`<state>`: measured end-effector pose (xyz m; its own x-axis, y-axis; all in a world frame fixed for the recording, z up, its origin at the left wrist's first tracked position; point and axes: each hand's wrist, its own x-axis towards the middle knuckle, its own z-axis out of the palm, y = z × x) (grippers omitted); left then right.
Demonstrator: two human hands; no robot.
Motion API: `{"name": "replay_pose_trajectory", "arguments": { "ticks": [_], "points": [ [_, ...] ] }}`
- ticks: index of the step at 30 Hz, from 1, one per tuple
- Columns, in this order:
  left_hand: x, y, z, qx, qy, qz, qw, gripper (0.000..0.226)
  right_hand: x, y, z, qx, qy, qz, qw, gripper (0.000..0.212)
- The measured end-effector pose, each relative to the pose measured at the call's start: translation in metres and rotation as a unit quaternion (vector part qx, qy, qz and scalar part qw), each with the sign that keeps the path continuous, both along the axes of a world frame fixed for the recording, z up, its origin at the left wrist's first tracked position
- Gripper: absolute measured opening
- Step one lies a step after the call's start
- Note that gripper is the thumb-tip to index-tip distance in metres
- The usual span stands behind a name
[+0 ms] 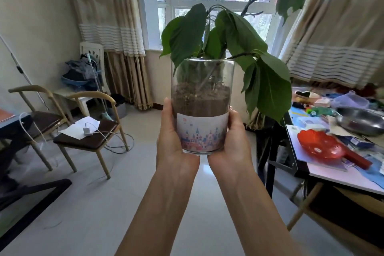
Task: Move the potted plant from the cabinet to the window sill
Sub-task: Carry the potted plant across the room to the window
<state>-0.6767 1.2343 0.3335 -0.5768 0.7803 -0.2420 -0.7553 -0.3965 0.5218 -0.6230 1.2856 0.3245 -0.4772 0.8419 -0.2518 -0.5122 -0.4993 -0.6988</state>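
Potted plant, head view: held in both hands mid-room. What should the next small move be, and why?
Probably carry it straight ahead toward the window sill. The left hand and right hand already clasp the glass pot upright near its base, the sill lies beyond it, and the floor between looks open.

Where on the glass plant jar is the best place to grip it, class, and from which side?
Grip the glass plant jar low on its printed band, one palm on each side, as the left hand and right hand do: straight walls, heavy soil below, drooping leaves above.
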Motion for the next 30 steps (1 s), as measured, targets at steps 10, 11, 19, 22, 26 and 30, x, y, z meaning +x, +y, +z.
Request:
{"name": "replay_pose_trajectory", "arguments": {
  "ticks": [10, 11, 19, 22, 26, 30],
  "points": [
    [-0.086, 0.036, 0.0, 0.001, -0.006, -0.036, 0.999, 0.043, -0.081, 0.031, 0.004, -0.021, -0.007, -0.029, 0.999, 0.044],
    [-0.092, 0.038, -0.001, 0.001, -0.006, -0.041, 0.999, 0.045, -0.087, 0.034, 0.003, -0.022, -0.01, -0.032, 0.999, 0.044],
    [-0.124, 0.073, -0.004, -0.001, -0.011, -0.058, 0.998, 0.051, -0.118, 0.069, -0.002, -0.017, -0.014, -0.046, 0.999, 0.044],
    [-0.134, 0.092, -0.008, -0.011, -0.008, -0.063, 0.998, 0.051, -0.128, 0.088, -0.005, -0.023, -0.008, -0.046, 0.999, 0.044],
    [-0.151, 0.125, -0.009, -0.02, -0.002, -0.065, 0.998, 0.052, -0.143, 0.12, -0.007, -0.034, 0.004, -0.04, 0.999, 0.044],
    [-0.168, 0.167, -0.007, -0.024, -0.002, -0.056, 0.998, 0.054, -0.162, 0.162, -0.005, -0.041, 0.016, -0.033, 0.998, 0.043]
  ]
}}
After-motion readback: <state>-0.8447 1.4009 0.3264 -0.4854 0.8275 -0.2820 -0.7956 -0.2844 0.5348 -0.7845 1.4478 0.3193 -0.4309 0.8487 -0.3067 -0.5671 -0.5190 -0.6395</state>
